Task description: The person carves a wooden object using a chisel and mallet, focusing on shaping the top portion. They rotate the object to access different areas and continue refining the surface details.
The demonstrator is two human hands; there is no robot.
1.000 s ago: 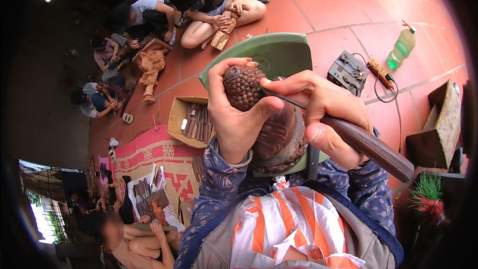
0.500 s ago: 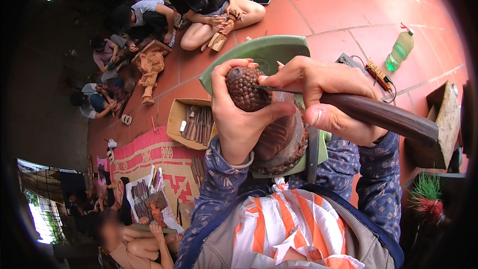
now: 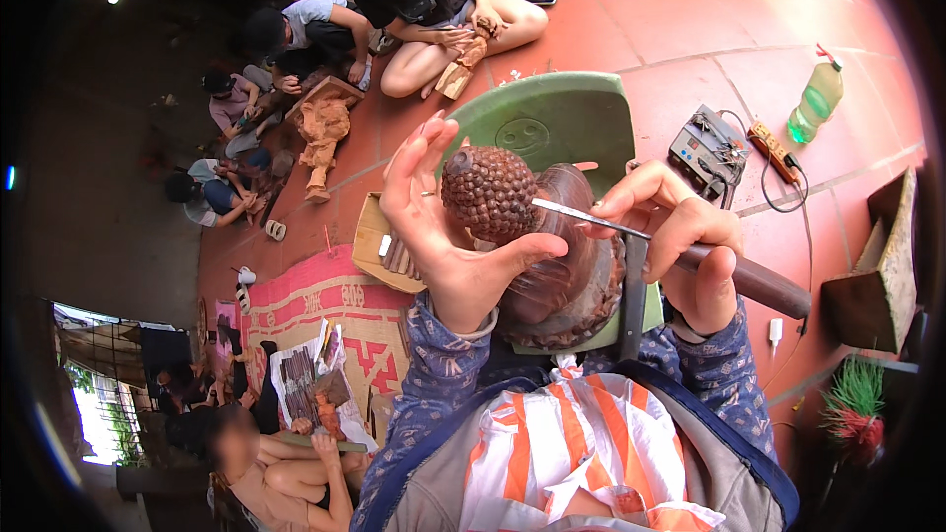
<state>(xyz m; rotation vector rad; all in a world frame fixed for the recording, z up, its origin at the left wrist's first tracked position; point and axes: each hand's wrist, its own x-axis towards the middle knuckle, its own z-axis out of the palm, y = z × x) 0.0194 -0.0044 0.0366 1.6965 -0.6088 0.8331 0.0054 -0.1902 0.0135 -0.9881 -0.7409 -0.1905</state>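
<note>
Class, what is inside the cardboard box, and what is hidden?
Inside the cardboard box, several tools and a small white object show. The left grip covers one side, so anything behind it cannot be seen.

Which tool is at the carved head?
The dark-handled tool in the right hand: its tip is at the carved head; other tools lie in the box.

Right hand (image 3: 693, 227) holds carving tool (image 3: 755, 279), tip at beaded wooden head (image 3: 490, 194).

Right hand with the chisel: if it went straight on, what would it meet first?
Most likely the knobbed head of the dark wooden carving: the chisel points right at it. The tip looks very close, but depth is unclear.
</note>
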